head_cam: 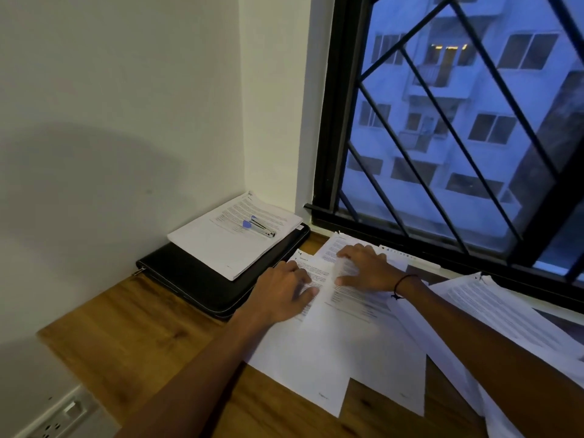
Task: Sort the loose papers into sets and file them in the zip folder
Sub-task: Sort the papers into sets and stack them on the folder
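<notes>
Left hand [284, 292] and right hand [366, 267] lie flat, fingers spread wide, on the loose papers [331, 343]; I judge sorting continues, next squaring a set toward the zip folder [202, 279] at ten o'clock.

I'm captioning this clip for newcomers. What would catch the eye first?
Two bare hands, left hand and right hand, press on loose white printed papers spread over the wooden desk. Behind them in the corner, a blue-and-silver stapler rests on a paper stack atop the black zip folder.
</notes>
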The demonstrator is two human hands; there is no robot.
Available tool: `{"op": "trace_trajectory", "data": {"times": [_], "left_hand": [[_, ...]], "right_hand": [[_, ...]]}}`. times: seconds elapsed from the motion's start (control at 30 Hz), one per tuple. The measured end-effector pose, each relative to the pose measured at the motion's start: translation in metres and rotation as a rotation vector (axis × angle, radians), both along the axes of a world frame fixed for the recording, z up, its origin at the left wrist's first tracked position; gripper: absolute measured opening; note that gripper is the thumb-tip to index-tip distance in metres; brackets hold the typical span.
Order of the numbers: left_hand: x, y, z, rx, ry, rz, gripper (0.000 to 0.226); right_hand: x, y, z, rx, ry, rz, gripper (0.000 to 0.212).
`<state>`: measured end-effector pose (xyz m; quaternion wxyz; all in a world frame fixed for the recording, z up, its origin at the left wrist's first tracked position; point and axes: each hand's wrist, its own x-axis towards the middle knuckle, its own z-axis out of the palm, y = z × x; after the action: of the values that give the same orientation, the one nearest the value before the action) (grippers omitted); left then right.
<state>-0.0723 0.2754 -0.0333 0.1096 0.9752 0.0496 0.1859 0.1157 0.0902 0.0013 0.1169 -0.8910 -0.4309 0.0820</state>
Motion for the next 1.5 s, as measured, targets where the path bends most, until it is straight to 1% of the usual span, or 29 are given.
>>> {"op": "trace_trajectory", "data": {"times": [0.13, 0.23, 0.33, 0.4, 0.47, 0.57, 0.67, 0.73, 0.8, 0.87, 1.0, 1.1, 1.17, 1.2, 1.3, 1.4, 1.47, 1.5], "left_hand": [[0.003, -0.004, -0.003, -0.038, -0.036, 0.001, 0.06], [0.016, -0.012, -0.006, -0.069, -0.056, -0.021, 0.063], [0.037, -0.028, -0.005, -0.086, -0.068, -0.057, 0.059], [0.05, -0.04, -0.003, -0.09, -0.06, -0.086, 0.056], [0.06, -0.051, 0.0, -0.076, -0.067, -0.097, 0.055], [0.07, -0.067, 0.002, -0.006, -0.089, -0.05, 0.052], [0.078, -0.08, 0.004, 0.048, -0.17, 0.018, 0.048], [0.086, -0.09, 0.008, 0.058, -0.194, 0.033, 0.045], [0.095, -0.102, 0.011, 0.002, -0.139, -0.001, 0.043], [0.104, -0.119, 0.012, -0.071, -0.09, -0.058, 0.042], [0.122, -0.159, 0.007, -0.125, 0.036, -0.146, 0.048], [0.133, -0.183, 0.002, -0.133, 0.049, -0.206, 0.055], [0.138, -0.194, 0.0, -0.132, 0.052, -0.229, 0.06], [0.142, -0.198, -0.001, -0.132, 0.057, -0.233, 0.064], [0.148, -0.209, -0.001, -0.133, 0.075, -0.22, 0.076], [0.158, -0.216, 0.002, -0.215, 0.091, -0.21, 0.069], [0.165, -0.217, 0.003, -0.295, 0.132, -0.223, 0.064], [0.167, -0.217, 0.005, -0.353, 0.151, -0.235, 0.06]], "right_hand": [[0.013, -0.028, 0.011, -0.058, 0.02, -0.106, 0.103], [0.018, -0.05, 0.013, -0.133, 0.021, -0.114, 0.11], [0.013, -0.06, 0.008, -0.202, 0.018, -0.087, 0.103], [0.007, -0.064, 0.002, -0.152, 0.012, -0.06, 0.095], [0.005, -0.072, 0.0, -0.057, 0.024, -0.067, 0.089], [0.016, -0.099, 0.01, 0.016, 0.013, -0.156, 0.088], [0.035, -0.146, 0.017, 0.002, -0.036, -0.296, 0.087], [0.045, -0.18, 0.013, -0.001, -0.022, -0.401, 0.086], [0.051, -0.212, 0.005, -0.006, -0.037, -0.47, 0.077], [0.052, -0.24, -0.002, -0.02, -0.038, -0.548, 0.074], [0.049, -0.278, -0.014, -0.046, -0.038, -0.687, 0.076], [0.047, -0.29, -0.019, -0.019, -0.033, -0.735, 0.078], [0.046, -0.293, -0.021, 0.055, -0.007, -0.72, 0.078], [0.046, -0.293, -0.021, 0.126, 0.011, -0.699, 0.076], [0.043, -0.292, -0.023, 0.39, 0.02, -0.632, 0.057], [0.041, -0.289, -0.025, 0.591, -0.004, -0.67, 0.04], [0.039, -0.286, -0.02, 0.677, -0.011, -0.668, 0.027], [0.04, -0.284, -0.018, 0.708, -0.007, -0.656, 0.024]]}}
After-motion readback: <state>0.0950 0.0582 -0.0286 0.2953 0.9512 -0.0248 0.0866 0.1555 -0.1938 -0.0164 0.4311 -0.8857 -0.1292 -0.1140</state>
